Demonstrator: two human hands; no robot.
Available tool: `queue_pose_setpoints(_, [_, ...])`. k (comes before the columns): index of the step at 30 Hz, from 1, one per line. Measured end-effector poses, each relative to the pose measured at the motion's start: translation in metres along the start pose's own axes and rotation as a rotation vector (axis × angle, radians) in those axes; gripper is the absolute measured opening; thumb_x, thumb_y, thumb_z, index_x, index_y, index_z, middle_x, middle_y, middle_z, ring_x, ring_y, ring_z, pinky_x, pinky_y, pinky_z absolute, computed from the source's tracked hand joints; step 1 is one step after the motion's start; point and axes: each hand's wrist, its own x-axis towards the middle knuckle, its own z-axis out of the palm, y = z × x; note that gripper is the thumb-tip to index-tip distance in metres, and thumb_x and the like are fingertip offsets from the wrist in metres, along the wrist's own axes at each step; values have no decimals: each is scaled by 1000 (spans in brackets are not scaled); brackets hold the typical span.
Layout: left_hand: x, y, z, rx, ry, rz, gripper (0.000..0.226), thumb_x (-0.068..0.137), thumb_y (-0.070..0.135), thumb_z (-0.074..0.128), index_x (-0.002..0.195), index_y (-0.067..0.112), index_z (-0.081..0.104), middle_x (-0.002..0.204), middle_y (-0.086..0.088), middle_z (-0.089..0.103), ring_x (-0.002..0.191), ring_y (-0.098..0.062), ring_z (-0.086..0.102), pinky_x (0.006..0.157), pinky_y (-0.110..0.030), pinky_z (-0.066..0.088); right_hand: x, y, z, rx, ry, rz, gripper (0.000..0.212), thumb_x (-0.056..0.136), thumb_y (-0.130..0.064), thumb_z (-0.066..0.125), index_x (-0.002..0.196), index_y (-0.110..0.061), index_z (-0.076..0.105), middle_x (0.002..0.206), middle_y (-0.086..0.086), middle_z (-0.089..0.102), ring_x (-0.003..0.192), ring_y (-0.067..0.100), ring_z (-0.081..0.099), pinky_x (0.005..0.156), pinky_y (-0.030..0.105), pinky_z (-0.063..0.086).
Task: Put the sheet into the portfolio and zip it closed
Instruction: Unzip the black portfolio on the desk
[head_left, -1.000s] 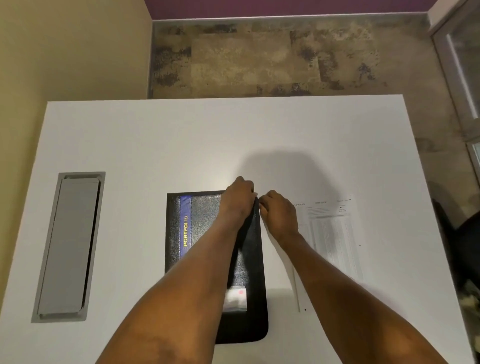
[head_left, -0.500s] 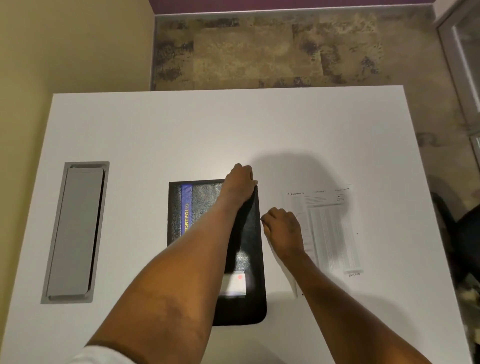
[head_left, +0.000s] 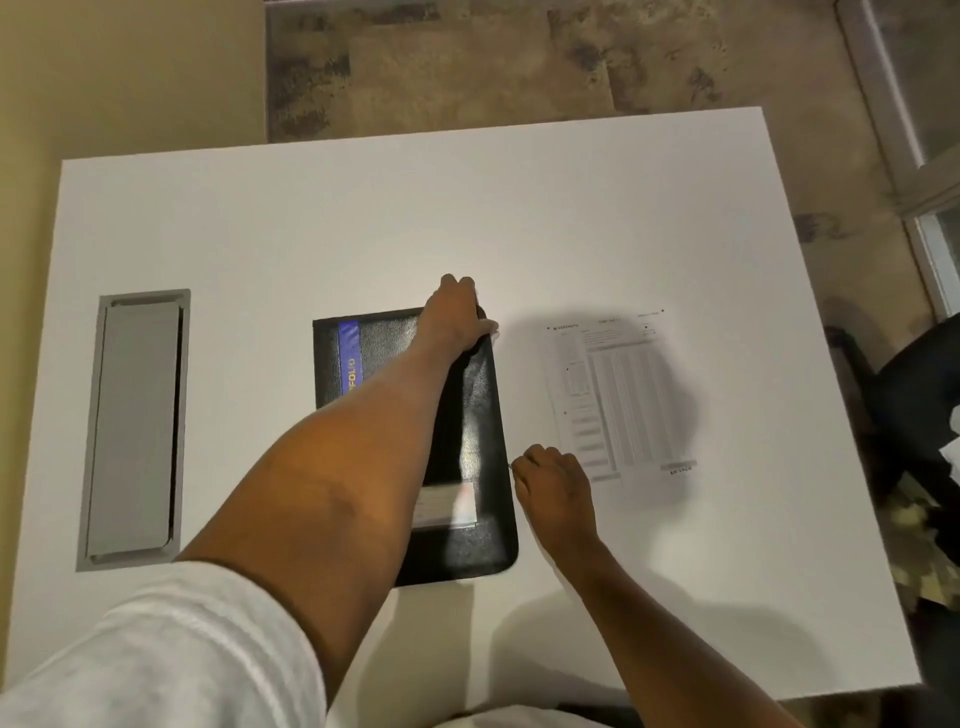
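Note:
A black portfolio (head_left: 475, 431) with a blue stripe lies flat on the white table (head_left: 363, 218). My left hand (head_left: 456, 314) grips its far right corner. My right hand (head_left: 553, 480) is at the portfolio's right edge, about two thirds of the way toward me, fingers pinched on the zip pull, which is too small to see clearly. The printed sheet (head_left: 621, 400) lies flat on the table to the right of the portfolio, partly under my right hand's shadow.
A grey cable hatch (head_left: 135, 426) is set into the table on the left. A dark chair (head_left: 919, 415) stands off the table's right edge. Patterned floor lies beyond the far edge.
My right hand has slid toward me along the portfolio's right edge, from the far corner to well down the side. My left hand has stayed on the far corner.

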Motion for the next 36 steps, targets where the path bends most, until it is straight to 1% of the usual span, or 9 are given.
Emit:
queue_pose_setpoints(9, [2,-4,6,2,28,14,63,80,37,88,125,2,61,133,-17,54,116,-38,63,99,-42,53,-63,-8,26,-7,-9,96,12,97,-11,62,91,-17,71,91,1,70,80,21,64,75,37,55])
queue_pose_setpoints(13, [4,-7,9,9,35,39,63,78,39,89,121,2,63,130,-17,57,113,-37,64,96,-41,53,-88,-13,40,-2,5,170,11,90,-8,70,87,-18,72,87,0,69,77,20,65,71,36,57])
queue_pose_setpoints(17, [9,-15,5,3,12,107,55,80,37,89,115,1,66,125,-18,64,117,-33,60,96,-40,49,-111,-23,50,97,115,235,12,81,-9,85,83,-14,74,80,2,72,68,19,67,62,32,60])
queue_pose_setpoints(20, [11,-22,1,-23,9,139,46,79,31,90,107,1,69,118,-16,70,115,-31,62,92,-38,50,-127,-34,60,200,207,300,9,83,-10,83,86,-12,75,81,2,73,68,21,69,63,34,62])
queue_pose_setpoints(22, [11,-26,1,-36,23,145,45,79,30,90,106,1,69,116,-14,71,113,-30,64,92,-39,52,-138,-44,69,227,258,295,6,85,-9,81,89,-11,76,82,3,74,69,21,69,63,35,61])
queue_pose_setpoints(25, [10,-28,4,-34,38,156,42,80,29,89,105,1,70,116,-15,73,114,-31,64,96,-43,54,-150,-66,81,260,318,276,10,83,-10,84,91,-7,78,82,4,76,69,19,70,63,30,60])
queue_pose_setpoints(29, [9,-29,5,10,36,179,46,83,33,87,110,0,70,121,-15,72,119,-31,63,98,-42,52,-152,-96,95,278,308,275,9,83,-11,83,88,-7,77,80,5,76,64,20,68,59,34,61])
queue_pose_setpoints(32, [8,-30,5,17,23,173,50,83,33,87,116,1,67,126,-14,70,120,-30,63,101,-41,51,-151,-118,104,289,326,208,11,80,-13,86,86,-7,78,77,5,76,63,17,68,60,27,59])
queue_pose_setpoints(36, [7,-30,7,23,7,169,56,84,33,86,124,1,63,129,-11,69,122,-30,63,103,-41,50,-146,-145,115,275,356,119,17,77,-17,89,86,-8,78,77,4,75,66,16,69,64,24,58])
